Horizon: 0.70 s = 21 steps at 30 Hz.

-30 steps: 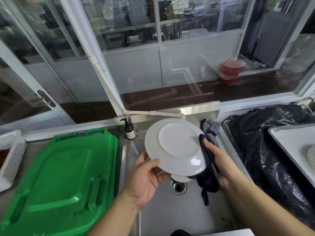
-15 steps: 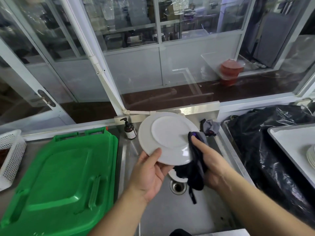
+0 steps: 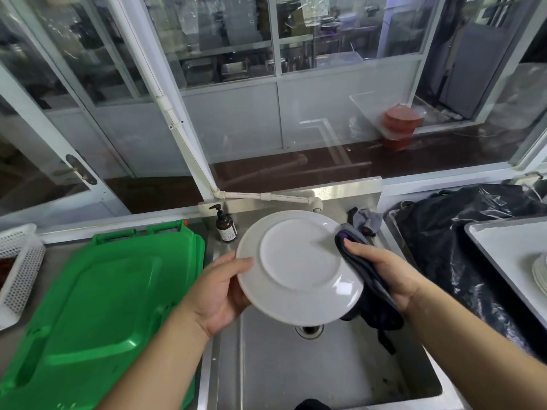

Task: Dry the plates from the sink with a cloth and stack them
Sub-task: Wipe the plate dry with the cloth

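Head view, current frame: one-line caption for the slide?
Over the sink, the left hand grips a white plate underside-up while the right hand wipes its rim with a dark cloth.

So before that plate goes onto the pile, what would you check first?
1. Left hand grips plate by its rim: ok.
2. Right hand holds cloth against the plate's edge: ok.
3. Plate fully dry: cannot tell; a shiny patch shows near its lower edge.
4. Pile of plates on tray to the right: ok, partly out of view.
5. Sink free of other plates: cannot tell.
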Available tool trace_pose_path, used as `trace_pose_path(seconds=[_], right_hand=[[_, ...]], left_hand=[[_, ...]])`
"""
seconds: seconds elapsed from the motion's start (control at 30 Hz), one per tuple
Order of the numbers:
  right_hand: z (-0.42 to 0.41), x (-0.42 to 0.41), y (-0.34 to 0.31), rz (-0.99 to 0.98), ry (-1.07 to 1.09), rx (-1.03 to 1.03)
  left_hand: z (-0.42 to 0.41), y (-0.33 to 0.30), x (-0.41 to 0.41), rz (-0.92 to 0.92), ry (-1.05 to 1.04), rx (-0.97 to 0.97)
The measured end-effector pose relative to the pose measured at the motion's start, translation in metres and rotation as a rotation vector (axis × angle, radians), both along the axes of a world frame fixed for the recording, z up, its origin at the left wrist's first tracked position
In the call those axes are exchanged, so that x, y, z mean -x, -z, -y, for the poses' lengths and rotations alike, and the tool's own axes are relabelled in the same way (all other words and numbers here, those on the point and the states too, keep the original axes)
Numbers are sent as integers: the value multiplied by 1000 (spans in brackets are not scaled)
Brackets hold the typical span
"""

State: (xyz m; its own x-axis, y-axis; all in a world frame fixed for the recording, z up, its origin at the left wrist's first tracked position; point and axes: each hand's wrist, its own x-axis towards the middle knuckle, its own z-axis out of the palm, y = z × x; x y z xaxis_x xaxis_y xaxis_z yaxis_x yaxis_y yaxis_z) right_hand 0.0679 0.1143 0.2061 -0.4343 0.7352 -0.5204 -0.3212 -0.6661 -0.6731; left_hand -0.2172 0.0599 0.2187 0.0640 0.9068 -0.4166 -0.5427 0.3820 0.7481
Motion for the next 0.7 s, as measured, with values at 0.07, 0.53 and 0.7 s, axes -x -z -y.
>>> trace_pose_path(seconds=[0.07,0.53,0.7], right_hand=[[-3,3,-7,-11,26,-15],[29,40,23,-127,275,44],[13,9,5,-25,143,16]], left_hand=[[1,-3,0,34,27,-8],[17,22,-77,66,-226,-53],[10,12,-39,22,-130,19]])
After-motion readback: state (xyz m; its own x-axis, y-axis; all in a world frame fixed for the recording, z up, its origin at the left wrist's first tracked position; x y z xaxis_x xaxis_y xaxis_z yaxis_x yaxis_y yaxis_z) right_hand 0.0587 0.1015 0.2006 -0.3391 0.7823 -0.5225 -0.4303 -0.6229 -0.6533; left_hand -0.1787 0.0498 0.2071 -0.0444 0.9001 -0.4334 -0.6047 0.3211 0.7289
